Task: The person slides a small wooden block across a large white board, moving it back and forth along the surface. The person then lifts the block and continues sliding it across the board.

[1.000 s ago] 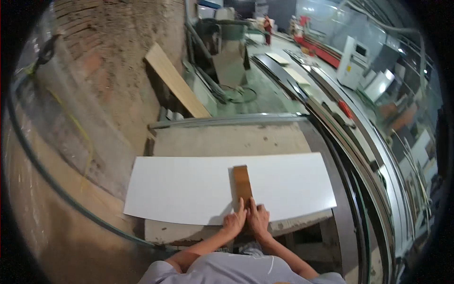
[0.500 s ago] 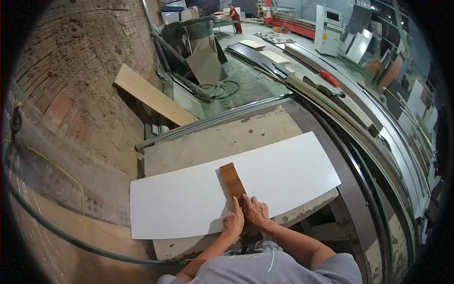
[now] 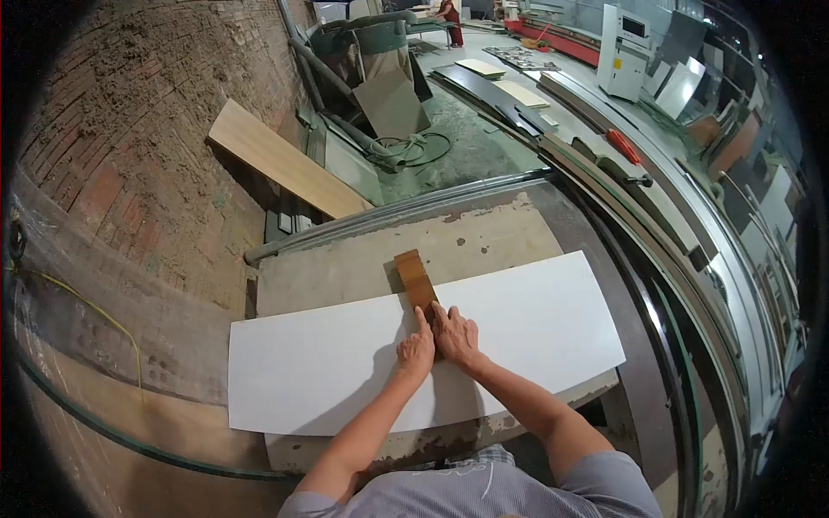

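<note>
A long white board (image 3: 302,367) lies flat across a worn, stained bench (image 3: 345,268). On it rests a brown wooden block (image 3: 416,281), whose far end reaches past the board's far edge. My left hand (image 3: 416,349) presses on the block's left side with an outstretched index finger. Against the block's near part sits my right hand (image 3: 456,335), its fingers touching the top and right side. The near end of the block is partly hidden under my hands.
A brick wall (image 3: 155,155) rises on the left, with a wooden plank (image 3: 285,164) leaning there. Metal pipes (image 3: 389,211) run along the bench's far edge. Long panels and a red tool (image 3: 623,147) lie to the right. A person (image 3: 451,24) stands far off.
Both my hands and the brown block have moved forward, away from my body, and the block now extends over the board's far edge. The camera view has shifted slightly.
</note>
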Action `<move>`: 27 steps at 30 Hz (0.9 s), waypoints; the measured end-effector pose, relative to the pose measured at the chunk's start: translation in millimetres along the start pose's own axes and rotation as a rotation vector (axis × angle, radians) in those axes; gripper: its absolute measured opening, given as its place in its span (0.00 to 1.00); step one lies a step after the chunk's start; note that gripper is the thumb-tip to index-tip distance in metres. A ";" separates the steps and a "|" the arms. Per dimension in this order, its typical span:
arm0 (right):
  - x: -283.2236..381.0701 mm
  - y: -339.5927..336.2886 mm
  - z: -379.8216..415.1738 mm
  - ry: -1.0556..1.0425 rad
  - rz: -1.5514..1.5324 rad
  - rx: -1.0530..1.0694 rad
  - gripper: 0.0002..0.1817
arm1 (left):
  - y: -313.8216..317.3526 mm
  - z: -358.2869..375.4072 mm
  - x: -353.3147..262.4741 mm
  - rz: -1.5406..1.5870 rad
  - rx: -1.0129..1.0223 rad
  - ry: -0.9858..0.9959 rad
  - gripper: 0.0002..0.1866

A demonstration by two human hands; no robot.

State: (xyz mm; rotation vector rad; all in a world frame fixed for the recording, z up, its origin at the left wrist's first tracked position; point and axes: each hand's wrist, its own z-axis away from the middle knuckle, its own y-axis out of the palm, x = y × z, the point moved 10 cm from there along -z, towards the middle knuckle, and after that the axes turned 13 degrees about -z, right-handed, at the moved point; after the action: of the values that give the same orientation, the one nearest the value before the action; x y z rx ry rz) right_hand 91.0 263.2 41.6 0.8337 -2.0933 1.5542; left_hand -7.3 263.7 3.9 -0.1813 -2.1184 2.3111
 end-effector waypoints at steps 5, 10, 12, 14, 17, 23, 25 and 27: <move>-21.9 1.7 -42.7 0.021 0.053 0.014 0.21 | -5.4 -44.9 -10.2 -0.004 -0.017 -0.030 0.31; -37.7 0.8 -62.6 0.032 0.073 0.023 0.23 | -5.9 -75.0 -20.2 -0.021 -0.050 -0.024 0.30; -38.8 -1.4 -63.7 0.022 0.102 -0.007 0.24 | -7.7 -77.3 -22.1 -0.033 -0.024 -0.019 0.29; -36.9 -1.5 -62.3 0.038 0.124 -0.002 0.24 | -7.7 -76.0 -22.8 -0.029 -0.034 -0.001 0.29; -35.8 -4.2 -53.6 0.072 0.156 0.010 0.23 | -7.6 -69.2 -26.0 -0.034 -0.044 0.021 0.28; -27.9 -16.0 -4.1 0.084 0.186 0.023 0.20 | -2.2 -19.2 -38.8 0.027 -0.030 0.084 0.30; -23.0 -20.7 19.7 0.092 0.177 0.030 0.20 | 1.2 5.4 -40.8 0.057 -0.028 0.126 0.30; -18.3 -19.8 48.0 0.098 0.167 0.074 0.22 | 3.2 36.8 -41.0 0.086 -0.015 0.143 0.30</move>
State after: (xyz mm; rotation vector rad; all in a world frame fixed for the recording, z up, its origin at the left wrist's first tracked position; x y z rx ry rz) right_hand 119.3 217.5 29.7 0.6068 -2.0905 1.7313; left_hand 30.5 223.6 7.2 -0.4316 -2.0989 2.2509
